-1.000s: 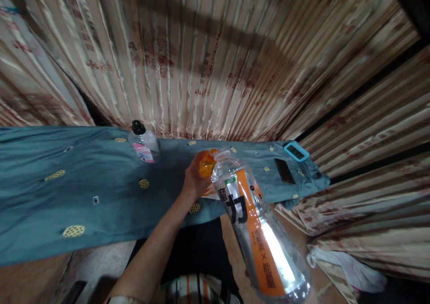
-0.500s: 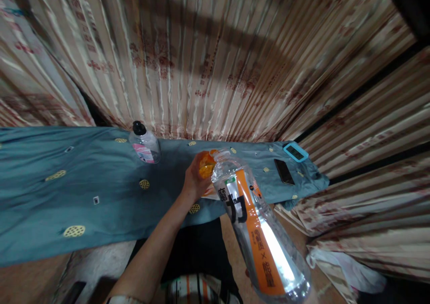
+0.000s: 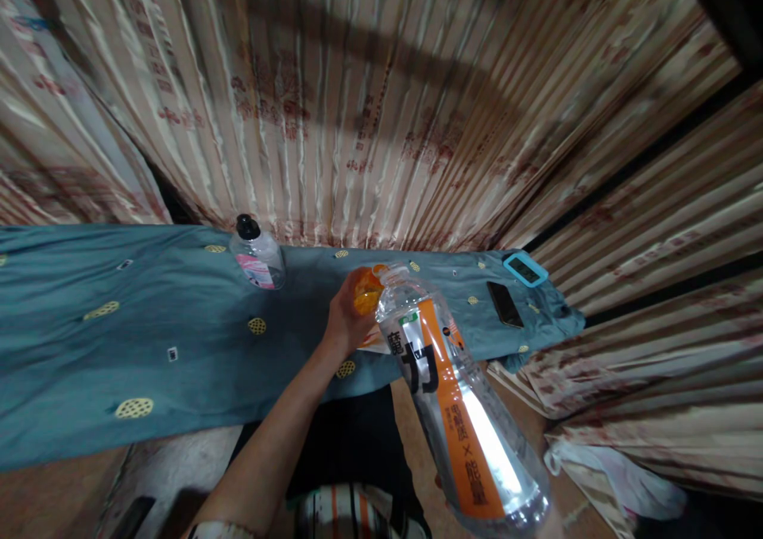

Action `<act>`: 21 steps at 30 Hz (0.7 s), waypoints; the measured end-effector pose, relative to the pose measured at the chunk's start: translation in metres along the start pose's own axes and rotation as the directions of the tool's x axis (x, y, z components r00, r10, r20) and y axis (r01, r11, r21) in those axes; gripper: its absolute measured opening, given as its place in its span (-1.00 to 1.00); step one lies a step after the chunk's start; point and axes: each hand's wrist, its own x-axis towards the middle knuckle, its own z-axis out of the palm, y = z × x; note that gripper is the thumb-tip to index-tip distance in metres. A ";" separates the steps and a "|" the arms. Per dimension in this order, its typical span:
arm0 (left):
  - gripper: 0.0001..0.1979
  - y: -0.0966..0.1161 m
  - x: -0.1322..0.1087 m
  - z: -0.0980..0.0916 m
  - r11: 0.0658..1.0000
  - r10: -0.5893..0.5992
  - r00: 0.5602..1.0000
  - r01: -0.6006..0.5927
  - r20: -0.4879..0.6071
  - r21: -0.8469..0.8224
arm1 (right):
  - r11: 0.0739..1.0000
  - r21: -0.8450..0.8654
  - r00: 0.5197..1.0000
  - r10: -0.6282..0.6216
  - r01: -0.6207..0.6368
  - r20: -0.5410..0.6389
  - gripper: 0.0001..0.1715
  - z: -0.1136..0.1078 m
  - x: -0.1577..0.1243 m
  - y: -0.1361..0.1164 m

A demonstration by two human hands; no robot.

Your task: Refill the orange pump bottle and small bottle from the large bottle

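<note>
Holding large clear bottle [image 3: 458, 412] aslant in right hand [image 3: 439, 482], mostly hidden behind it, with base outside the near edge of blue-green cloth [image 3: 208, 372]. Reaching across that edge with left forearm [image 3: 280, 436]; clasping orange bottle [image 3: 368, 294] in left hand [image 3: 344, 316], just beside the clear neck. Finding room leftward to black-capped bottle [image 3: 257, 258], rightward to phone [image 3: 505, 304]; meeting pleated curtain [image 3: 381, 126] along far edge.

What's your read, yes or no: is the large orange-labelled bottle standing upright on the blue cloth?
No, the large bottle slants, its neck beside the orange item in the left hand.
</note>
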 end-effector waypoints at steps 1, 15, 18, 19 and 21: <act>-0.42 0.000 0.000 0.000 1.000 0.003 1.000 -0.003 -0.002 -0.003 | 1.000 0.001 1.000 0.002 -0.002 0.001 -0.48 0.000 0.000 0.000; -0.43 0.000 0.000 0.000 1.000 0.011 1.000 -0.011 -0.006 0.005 | 1.000 0.001 1.000 -0.003 0.003 0.010 -0.55 0.000 0.001 0.002; -0.43 -0.002 0.000 0.000 0.999 0.033 0.999 -0.033 -0.001 0.010 | 1.000 -0.003 1.000 -0.007 0.007 0.019 -0.53 0.000 0.000 0.003; -0.42 -0.003 0.000 0.000 0.999 0.037 0.999 -0.037 -0.002 0.009 | 1.000 -0.005 1.000 -0.008 0.008 0.022 -0.53 -0.001 0.000 0.003; -0.42 -0.003 -0.001 0.001 0.999 0.038 0.999 -0.038 -0.005 0.002 | 1.000 -0.010 1.000 -0.007 0.007 0.027 -0.53 -0.001 0.000 0.003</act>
